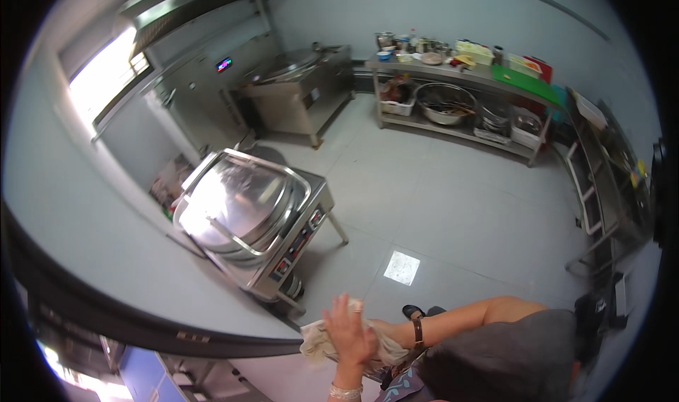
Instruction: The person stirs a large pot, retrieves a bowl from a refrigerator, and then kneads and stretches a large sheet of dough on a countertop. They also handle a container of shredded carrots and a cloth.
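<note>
A pale cream cloth [316,339] is bunched between my hands at the bottom of the view. My left hand [348,332], with a light bracelet at its wrist, lies across the cloth with its fingers extended and apart. From the right comes my right arm, with a brown strap around its wrist. My right hand [383,329] is in the cloth, which covers most of it along with my left hand, so its fingers are largely hidden. Just below the hands runs a dark ledge [238,347] along the wall.
A steel cooking kettle [244,205] with a domed lid and front controls stands ahead to the left. Behind it is a steel cooker unit [302,102]. A steel table [480,73] at the back holds containers and a green cutting board [522,85]. Steel counters [599,174] line the right.
</note>
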Demonstrator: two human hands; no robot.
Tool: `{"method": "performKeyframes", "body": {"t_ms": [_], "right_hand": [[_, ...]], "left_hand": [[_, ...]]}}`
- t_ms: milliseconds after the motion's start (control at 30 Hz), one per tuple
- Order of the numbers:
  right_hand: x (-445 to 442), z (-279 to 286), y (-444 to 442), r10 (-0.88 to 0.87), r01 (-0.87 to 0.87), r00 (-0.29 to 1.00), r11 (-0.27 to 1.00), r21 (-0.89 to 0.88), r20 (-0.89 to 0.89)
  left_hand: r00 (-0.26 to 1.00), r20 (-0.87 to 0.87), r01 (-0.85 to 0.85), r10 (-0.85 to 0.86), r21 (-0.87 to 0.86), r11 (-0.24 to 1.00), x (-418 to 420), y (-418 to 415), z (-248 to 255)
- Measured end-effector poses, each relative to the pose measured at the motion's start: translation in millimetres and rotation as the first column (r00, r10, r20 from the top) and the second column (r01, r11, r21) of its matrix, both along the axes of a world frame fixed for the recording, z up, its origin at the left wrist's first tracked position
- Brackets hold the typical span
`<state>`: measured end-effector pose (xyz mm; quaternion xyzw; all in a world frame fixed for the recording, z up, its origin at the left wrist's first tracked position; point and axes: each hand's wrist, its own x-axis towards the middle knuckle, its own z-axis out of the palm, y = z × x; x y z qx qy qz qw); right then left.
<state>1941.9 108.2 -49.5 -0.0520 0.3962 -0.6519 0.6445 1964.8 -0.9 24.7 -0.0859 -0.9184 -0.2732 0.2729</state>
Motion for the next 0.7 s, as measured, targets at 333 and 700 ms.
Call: {"method": "performKeyframes", "body": {"t_ms": [333, 700], "right_hand": [[-160, 75, 111, -0.543, 0.660, 0.750, 0.581, -0.476, 0.378], [-267, -59, 213, -0.772, 0.641, 0.554, 0.634, -0.432, -0.312]], "left_hand": [[0.938, 0.311, -0.038, -0.151, 0.525, 0.851, -133, 146, -5], [0.903, 0.110, 0.406, -0.416, 0.104, 0.908, -361, 222, -7]]}}
